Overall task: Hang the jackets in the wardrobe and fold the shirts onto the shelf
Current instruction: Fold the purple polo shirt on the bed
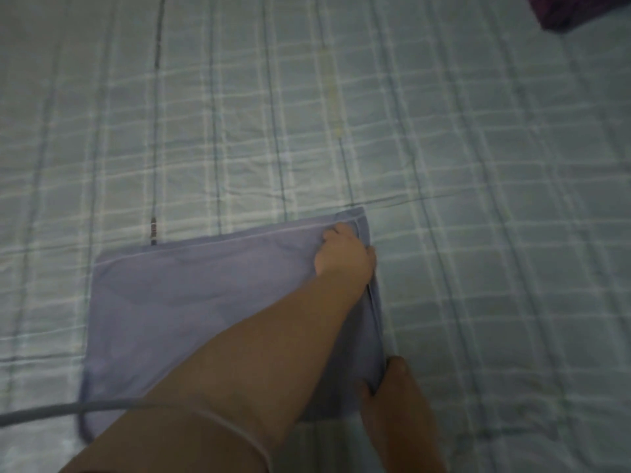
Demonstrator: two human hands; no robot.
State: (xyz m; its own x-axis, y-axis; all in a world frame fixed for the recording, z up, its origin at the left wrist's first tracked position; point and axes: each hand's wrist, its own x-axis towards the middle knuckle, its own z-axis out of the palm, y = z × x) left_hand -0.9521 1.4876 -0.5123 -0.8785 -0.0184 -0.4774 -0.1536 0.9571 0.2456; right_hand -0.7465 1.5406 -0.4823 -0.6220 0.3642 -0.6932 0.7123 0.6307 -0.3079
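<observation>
On a checked bed (478, 158), the left hand (345, 256) grips the far right corner of a folded blue shirt (187, 302) while the right hand (392, 401) pinches its near right edge.

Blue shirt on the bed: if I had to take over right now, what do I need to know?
Left hand: grips the blue shirt at its far right corner.
Right hand: pinches its near right corner.
The shirt lies flat on the checked bedsheet, already folded into a rectangle.
Left: finish the fold and put it on the shelf. No shelf, wardrobe or jackets are in view.
</observation>
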